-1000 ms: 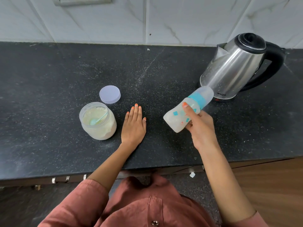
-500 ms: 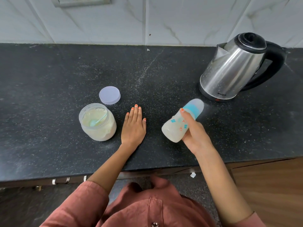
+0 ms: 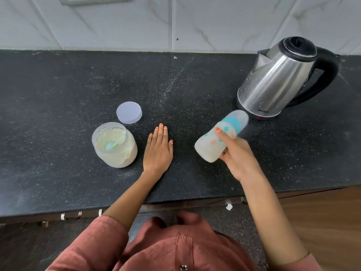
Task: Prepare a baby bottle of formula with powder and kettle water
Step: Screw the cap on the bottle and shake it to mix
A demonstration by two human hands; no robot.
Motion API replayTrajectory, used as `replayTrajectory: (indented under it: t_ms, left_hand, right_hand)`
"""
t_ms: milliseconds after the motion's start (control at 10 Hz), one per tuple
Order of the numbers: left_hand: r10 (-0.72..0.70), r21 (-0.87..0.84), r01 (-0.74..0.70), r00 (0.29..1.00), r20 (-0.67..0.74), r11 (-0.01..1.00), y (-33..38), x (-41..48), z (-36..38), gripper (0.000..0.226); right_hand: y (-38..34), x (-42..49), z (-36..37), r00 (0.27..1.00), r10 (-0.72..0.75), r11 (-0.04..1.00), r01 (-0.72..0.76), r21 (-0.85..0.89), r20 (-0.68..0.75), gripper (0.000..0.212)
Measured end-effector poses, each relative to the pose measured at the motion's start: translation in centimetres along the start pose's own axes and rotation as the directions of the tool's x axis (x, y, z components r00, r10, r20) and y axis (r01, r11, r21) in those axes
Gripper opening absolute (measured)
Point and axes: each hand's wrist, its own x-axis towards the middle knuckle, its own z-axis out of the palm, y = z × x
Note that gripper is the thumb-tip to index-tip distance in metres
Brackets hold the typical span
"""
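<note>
My right hand grips a capped baby bottle of milky liquid, tilted with its blue collar and clear cap pointing toward the steel kettle; the bottle is motion-blurred above the counter. My left hand lies flat, palm down, on the black counter, holding nothing. Just left of it stands the open jar of formula powder with a pale blue scoop lying in the powder. The jar's pale lilac lid rests flat behind the jar.
The kettle stands at the back right with its black handle facing right and its lid shut. A white tiled wall backs the counter. The counter's front edge runs just ahead of my body, with a wooden cabinet front below right.
My right hand has swung the bottle back and forth: down and left half a second ago, now up toward the kettle again. My left hand, jar, lid and kettle have stayed put.
</note>
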Motion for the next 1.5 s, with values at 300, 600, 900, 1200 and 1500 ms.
replayTrajectory:
  t_ms: [300, 600, 900, 1200, 1500]
  left_hand:
    - [0.008, -0.002, -0.008, 1.000, -0.001, 1.000, 0.0, 0.0, -0.1, 0.052]
    - [0.010, -0.012, -0.010, 1.000, -0.007, 1.000, 0.0, 0.1, 0.0, 0.052]
    - [0.005, -0.006, -0.005, 1.000, 0.002, 1.000, 0.0, 0.1, 0.0, 0.052]
    - [0.006, -0.011, -0.006, 1.000, -0.002, 1.000, 0.0, 0.0, 0.0, 0.052]
    - [-0.002, 0.002, 0.002, 1.000, 0.011, 1.000, 0.0, 0.1, -0.1, 0.052]
  right_hand:
    - [-1.2, 0.6, 0.2, 0.935, -0.281, 0.960, 0.274, -0.061, -0.217, 0.031]
    - [-0.2, 0.6, -0.6, 0.943, -0.291, 0.945, 0.310, 0.104, -0.162, 0.035]
    - [0.6, 0.1, -0.6, 0.931, -0.356, 0.923, 0.338, 0.182, 0.078, 0.078]
    - [1.7, 0.1, -0.5, 0.942, -0.297, 0.954, 0.284, 0.101, 0.159, 0.079]
    - [2.2, 0.1, 0.0, 0.954, -0.223, 0.973, 0.203, 0.113, 0.199, 0.081]
